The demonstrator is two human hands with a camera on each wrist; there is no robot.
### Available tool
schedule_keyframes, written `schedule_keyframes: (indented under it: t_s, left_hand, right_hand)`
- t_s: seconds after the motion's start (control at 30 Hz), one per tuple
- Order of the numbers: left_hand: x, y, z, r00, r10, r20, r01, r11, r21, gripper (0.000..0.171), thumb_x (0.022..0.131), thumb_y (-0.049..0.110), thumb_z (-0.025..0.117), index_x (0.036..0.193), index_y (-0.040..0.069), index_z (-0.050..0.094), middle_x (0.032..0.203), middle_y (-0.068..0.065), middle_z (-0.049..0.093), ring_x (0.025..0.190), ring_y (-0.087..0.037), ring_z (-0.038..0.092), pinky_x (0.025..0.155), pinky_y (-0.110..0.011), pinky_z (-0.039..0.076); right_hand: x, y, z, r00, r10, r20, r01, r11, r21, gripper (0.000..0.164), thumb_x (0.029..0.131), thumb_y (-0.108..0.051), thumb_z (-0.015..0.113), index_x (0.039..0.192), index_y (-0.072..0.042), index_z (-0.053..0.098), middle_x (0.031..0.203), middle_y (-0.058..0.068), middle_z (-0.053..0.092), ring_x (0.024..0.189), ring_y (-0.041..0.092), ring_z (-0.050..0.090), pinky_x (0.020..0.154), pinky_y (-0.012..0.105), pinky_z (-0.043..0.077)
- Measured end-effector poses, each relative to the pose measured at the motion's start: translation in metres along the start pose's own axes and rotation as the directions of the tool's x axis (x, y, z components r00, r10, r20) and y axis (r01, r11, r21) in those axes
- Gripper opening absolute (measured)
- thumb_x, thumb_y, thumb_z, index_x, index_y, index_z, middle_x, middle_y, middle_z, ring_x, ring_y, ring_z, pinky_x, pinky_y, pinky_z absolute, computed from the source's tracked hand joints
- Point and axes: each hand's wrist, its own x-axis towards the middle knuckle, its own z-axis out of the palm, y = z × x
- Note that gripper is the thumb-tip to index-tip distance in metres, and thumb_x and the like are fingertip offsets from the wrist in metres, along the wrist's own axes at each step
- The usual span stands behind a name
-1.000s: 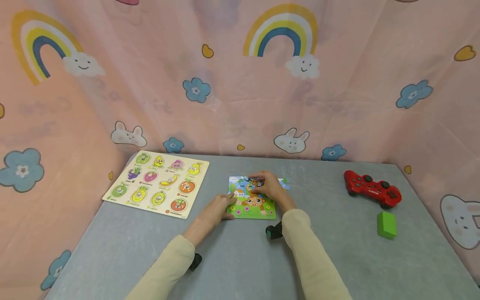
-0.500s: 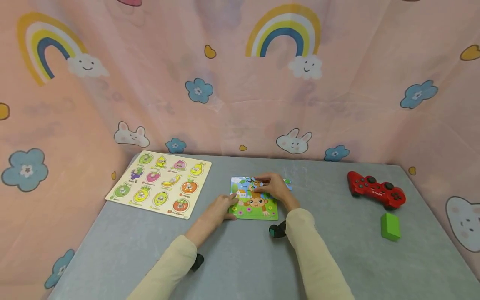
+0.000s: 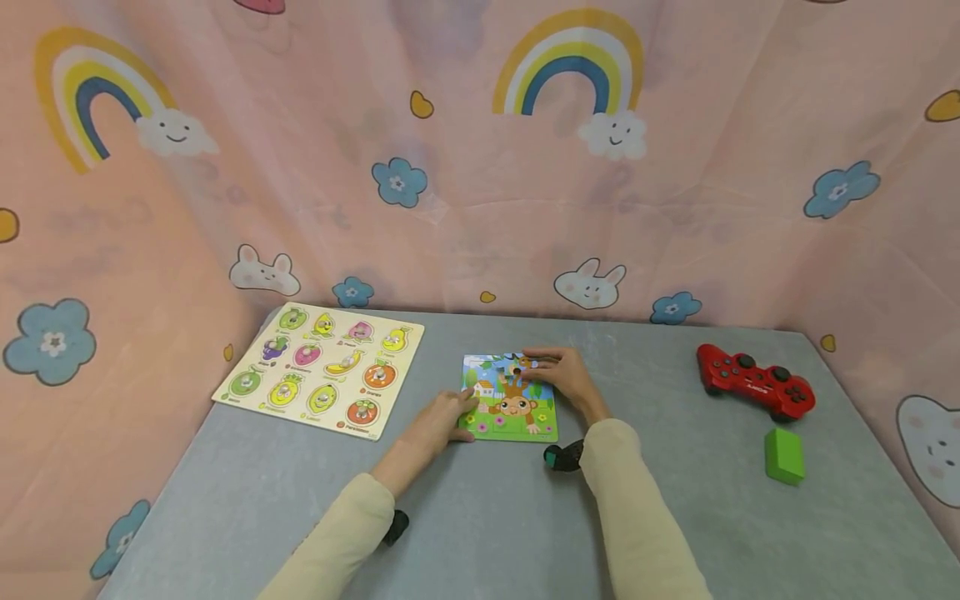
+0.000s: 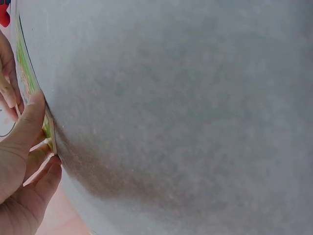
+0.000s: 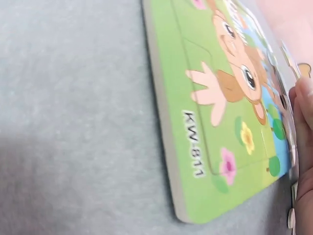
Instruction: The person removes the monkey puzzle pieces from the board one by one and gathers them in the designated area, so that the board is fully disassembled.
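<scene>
A jigsaw puzzle board [image 3: 510, 421] with a monkey, a house and flowers lies flat on the grey table. At its near left corner my left hand [image 3: 441, 419] grips the edge. The left wrist view shows the thumb [image 4: 30, 115] and curled fingers on either side of that corner. Over the board's upper right part, my right hand [image 3: 564, 375] pinches a puzzle piece [image 3: 527, 362], mostly hidden by the fingers. The right wrist view shows the piece [image 5: 290, 59] tilted at the fingertips, above the board's far side.
Left of the board lies a cream fruit knob puzzle [image 3: 315, 354]. To the right are a red game controller [image 3: 753, 381] and a green block [image 3: 784, 456]. A pink patterned curtain [image 3: 465, 233] hangs behind the table [image 3: 480, 517].
My right hand has moved right across the board, showing more of the monkey picture. It now covers the spot where a loose piece showed beyond it. The left hand stays on the corner.
</scene>
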Motion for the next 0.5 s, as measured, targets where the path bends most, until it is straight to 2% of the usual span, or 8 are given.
schedule_keyframes:
  t_s: [0.1, 0.33, 0.5]
  left_hand:
    - [0.000, 0.001, 0.000, 1.000, 0.001, -0.004, -0.001, 1.000, -0.005, 0.060, 0.073, 0.014, 0.079, 0.124, -0.010, 0.058, 0.136, -0.026, 0.050, 0.115, -0.042, 0.054, 0.096, -0.045, 0.048]
    - [0.000, 0.000, 0.001, 1.000, -0.012, 0.002, 0.012, 0.999, -0.036, 0.060, 0.074, 0.013, 0.078, 0.125, -0.009, 0.057, 0.138, -0.026, 0.047, 0.117, -0.043, 0.052, 0.098, -0.046, 0.046]
    - [-0.001, -0.001, 0.001, 1.000, -0.021, 0.005, 0.021, 0.999, -0.048, 0.059, 0.076, 0.014, 0.077, 0.126, -0.009, 0.057, 0.138, -0.026, 0.047, 0.119, -0.044, 0.051, 0.099, -0.047, 0.045]
  right_hand:
    - [-0.002, 0.001, -0.004, 1.000, 0.021, -0.003, -0.021, 1.000, 0.012, 0.045, 0.079, -0.004, 0.077, 0.122, 0.001, 0.064, 0.115, 0.022, 0.066, 0.099, 0.028, 0.067, 0.093, 0.039, 0.051]
    - [-0.003, 0.003, -0.013, 0.998, 0.059, -0.013, -0.059, 0.998, -0.006, 0.047, 0.076, -0.009, 0.080, 0.121, -0.003, 0.066, 0.125, 0.016, 0.063, 0.103, 0.018, 0.065, 0.096, 0.036, 0.049]
    - [-0.005, 0.003, -0.017, 0.998, 0.058, -0.011, -0.058, 0.998, -0.009, 0.048, 0.076, -0.007, 0.080, 0.122, -0.001, 0.065, 0.128, 0.018, 0.060, 0.112, 0.025, 0.061, 0.100, 0.039, 0.046]
